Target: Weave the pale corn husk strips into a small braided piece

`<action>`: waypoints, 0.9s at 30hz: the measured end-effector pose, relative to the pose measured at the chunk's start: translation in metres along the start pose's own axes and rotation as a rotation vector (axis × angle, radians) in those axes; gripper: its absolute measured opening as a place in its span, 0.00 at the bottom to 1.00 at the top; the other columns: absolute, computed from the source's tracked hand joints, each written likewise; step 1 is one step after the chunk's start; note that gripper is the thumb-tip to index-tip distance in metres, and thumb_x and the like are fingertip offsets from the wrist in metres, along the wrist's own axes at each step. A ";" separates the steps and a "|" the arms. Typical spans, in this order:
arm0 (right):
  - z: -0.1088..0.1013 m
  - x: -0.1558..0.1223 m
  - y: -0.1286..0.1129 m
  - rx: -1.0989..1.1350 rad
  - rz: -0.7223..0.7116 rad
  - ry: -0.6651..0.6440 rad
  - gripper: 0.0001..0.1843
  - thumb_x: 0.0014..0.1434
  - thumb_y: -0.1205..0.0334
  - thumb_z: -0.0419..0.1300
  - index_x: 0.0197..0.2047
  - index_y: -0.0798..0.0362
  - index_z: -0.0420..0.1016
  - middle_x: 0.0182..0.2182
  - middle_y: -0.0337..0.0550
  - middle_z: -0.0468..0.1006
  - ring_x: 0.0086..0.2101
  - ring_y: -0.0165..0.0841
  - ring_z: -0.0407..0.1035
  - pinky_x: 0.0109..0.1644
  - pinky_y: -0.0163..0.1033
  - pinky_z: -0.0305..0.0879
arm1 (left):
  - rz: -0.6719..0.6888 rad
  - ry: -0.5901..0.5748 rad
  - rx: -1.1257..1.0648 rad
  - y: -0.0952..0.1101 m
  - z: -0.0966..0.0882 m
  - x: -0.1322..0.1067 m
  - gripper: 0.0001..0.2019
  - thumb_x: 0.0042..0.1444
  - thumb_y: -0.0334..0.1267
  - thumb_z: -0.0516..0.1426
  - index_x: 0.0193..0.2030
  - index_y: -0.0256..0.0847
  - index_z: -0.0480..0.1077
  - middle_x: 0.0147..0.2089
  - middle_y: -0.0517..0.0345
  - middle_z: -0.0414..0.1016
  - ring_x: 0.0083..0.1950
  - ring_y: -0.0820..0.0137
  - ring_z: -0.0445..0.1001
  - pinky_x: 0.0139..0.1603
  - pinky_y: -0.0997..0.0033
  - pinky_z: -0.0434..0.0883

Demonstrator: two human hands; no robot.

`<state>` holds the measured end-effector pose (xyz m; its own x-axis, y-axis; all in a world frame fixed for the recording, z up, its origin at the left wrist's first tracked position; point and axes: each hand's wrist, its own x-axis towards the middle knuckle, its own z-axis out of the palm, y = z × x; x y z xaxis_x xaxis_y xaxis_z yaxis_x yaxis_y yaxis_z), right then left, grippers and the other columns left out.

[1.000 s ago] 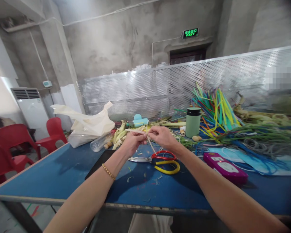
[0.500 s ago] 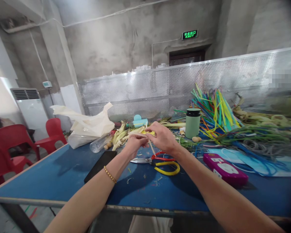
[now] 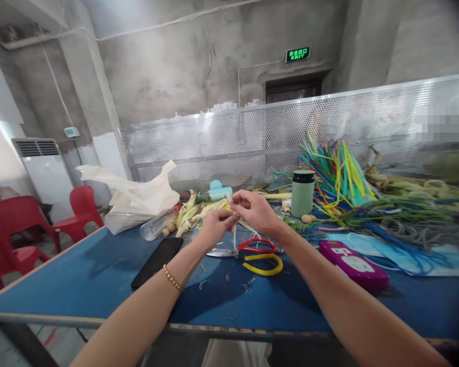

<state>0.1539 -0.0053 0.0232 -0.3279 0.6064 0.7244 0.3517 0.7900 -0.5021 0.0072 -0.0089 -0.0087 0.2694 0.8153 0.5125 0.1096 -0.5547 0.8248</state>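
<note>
My left hand (image 3: pixel 215 225) and my right hand (image 3: pixel 255 213) meet over the table, fingertips almost touching. Both are closed in a pinch on a pale corn husk strip (image 3: pixel 234 237), whose narrow ends hang below the fingers; a short end also sticks up by my right fingers. What lies right between the fingertips is too small to make out. Just below the hands are scissors (image 3: pixel 248 253) with one red and one yellow handle, blades toward the left. Pale corn husks (image 3: pixel 191 216) are heaped behind my left hand.
Left on the blue table (image 3: pixel 99 285) are a black phone (image 3: pixel 156 262), a clear bottle (image 3: pixel 155 228) and a plastic bag (image 3: pixel 141 201). On the right are a green jar (image 3: pixel 303 196), a purple power strip (image 3: pixel 354 267), blue masks (image 3: pixel 409 252), colourful pipe cleaners (image 3: pixel 340 178) and green cords (image 3: pixel 382 211).
The strip lay across my left fingers before; now its short end stands up by my right fingers, and its ends hang down. The fingertips have come closer together. The view has shifted slightly.
</note>
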 end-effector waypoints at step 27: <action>-0.004 -0.004 0.006 -0.225 -0.160 -0.057 0.07 0.55 0.67 0.58 0.34 0.53 0.77 0.29 0.40 0.78 0.28 0.27 0.67 0.32 0.32 0.58 | -0.156 0.102 -0.238 -0.002 -0.009 0.005 0.13 0.48 0.42 0.61 0.22 0.34 0.69 0.18 0.56 0.69 0.19 0.75 0.66 0.22 0.74 0.63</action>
<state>0.1609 -0.0038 0.0191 -0.4418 0.4847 0.7549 0.4756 0.8400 -0.2611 0.0000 -0.0019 -0.0058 0.1676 0.9068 0.3869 -0.0888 -0.3770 0.9220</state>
